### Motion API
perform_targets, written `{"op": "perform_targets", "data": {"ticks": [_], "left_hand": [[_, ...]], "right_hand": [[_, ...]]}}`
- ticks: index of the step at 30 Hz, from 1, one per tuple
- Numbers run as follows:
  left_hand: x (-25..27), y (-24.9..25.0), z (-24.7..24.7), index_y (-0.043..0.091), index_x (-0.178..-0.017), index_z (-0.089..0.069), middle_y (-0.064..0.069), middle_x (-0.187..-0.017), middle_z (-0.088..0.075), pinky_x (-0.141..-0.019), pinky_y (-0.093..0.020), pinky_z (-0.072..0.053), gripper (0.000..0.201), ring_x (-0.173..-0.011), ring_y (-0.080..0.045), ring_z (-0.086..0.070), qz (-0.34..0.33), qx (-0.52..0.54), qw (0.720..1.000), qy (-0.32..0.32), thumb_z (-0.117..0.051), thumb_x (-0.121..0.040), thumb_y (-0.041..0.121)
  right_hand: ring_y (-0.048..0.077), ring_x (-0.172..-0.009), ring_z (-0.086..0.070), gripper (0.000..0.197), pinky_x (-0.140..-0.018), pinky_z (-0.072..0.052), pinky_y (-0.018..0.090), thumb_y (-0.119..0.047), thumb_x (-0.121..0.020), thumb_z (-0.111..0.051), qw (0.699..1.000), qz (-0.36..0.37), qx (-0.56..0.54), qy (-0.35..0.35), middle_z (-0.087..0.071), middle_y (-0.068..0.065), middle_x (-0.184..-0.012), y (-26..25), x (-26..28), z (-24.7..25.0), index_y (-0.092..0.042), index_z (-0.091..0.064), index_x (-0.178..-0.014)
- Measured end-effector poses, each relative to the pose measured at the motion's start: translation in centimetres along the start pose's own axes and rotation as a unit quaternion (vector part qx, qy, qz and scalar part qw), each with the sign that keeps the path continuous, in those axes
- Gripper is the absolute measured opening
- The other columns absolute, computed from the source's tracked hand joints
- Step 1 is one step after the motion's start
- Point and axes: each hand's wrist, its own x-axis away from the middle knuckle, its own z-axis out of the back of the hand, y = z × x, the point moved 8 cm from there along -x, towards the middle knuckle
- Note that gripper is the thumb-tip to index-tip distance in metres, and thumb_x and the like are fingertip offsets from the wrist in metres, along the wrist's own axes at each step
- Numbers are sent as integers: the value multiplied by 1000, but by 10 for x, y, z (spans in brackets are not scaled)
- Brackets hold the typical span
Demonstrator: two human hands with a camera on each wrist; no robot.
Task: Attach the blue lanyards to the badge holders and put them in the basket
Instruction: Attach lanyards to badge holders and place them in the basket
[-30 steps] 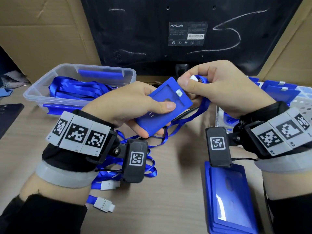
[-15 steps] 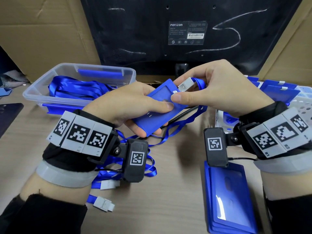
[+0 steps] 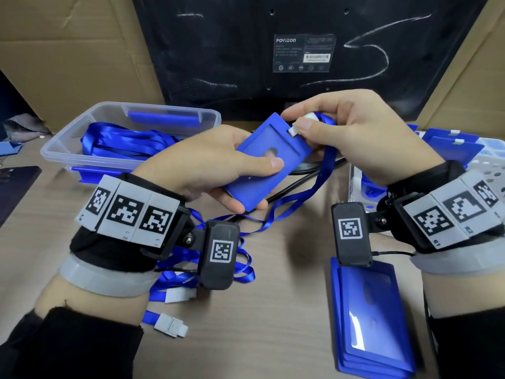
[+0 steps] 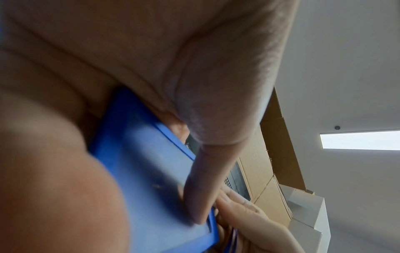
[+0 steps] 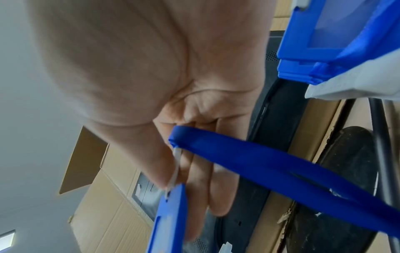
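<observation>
My left hand grips a blue badge holder in mid-air, thumb across its front. My right hand pinches the white clip of a blue lanyard at the holder's top edge; the clip touches the holder's edge and the strap trails down to the table. Whether the clip is latched cannot be seen. The white basket at the right holds several badge holders.
A clear plastic bin with blue lanyards stands at the left. Loose lanyards with white clips lie under my left wrist. A stack of badge holders lies at the front right. A black monitor back and cardboard stand behind.
My right hand brought the white clip down onto the holder's top edge and closed its thumb and finger over it. The left hand tilted the holder up slightly.
</observation>
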Motion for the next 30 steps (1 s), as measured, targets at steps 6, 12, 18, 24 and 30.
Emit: {"op": "perform_targets", "data": {"ticks": [6, 12, 18, 24, 30], "left_hand": [[36, 10, 15, 29, -98, -69, -4, -85, -74, -45, -30, -56, 7, -85, -30, -79, -65, 18, 998, -19, -67, -100, 22], [79, 31, 30, 26, -108, -69, 3, -83, -70, -38, -26, -50, 10, -78, -31, -78, -142, 105, 984, 28, -65, -100, 20], [102, 32, 49, 13, -126, -58, -5, -99, -77, -41, -30, -55, 22, -83, -36, -80, -154, 130, 971, 129, -62, -104, 13], [103, 8, 33, 26, -113, -66, -12, -107, -71, -48, -33, -58, 21, -69, -33, -79, -86, -62, 985, 134, -67, -97, 13], [118, 12, 12, 17, -95, -74, -15, -84, -78, -56, -38, -64, 9, -73, -31, -79, -69, -215, 973, 48, -71, -91, 10]], "right_hand": [[9, -44, -38, 33, -56, -59, 38, -22, -113, -46, 999, -18, -31, -27, -60, -2, -71, -2, 15, -13, -7, -74, -103], [9, -48, -35, 38, -47, -48, 31, -30, -113, -45, 996, -48, 52, -58, -51, -4, -71, -24, 27, -23, -13, -76, -100], [10, -49, -41, 38, -51, -48, 31, -31, -112, -45, 969, -55, 176, -161, -55, -11, -64, -59, 50, -68, -20, -72, -88], [7, -51, -47, 41, -55, -43, 21, -38, -108, -50, 928, 22, 326, -179, -57, -9, -61, -115, 62, -82, -27, -74, -77], [4, -59, -53, 43, -62, -42, 17, -44, -109, -47, 919, 38, 373, -125, -62, -5, -70, -122, 60, -70, -30, -68, -75]]}}
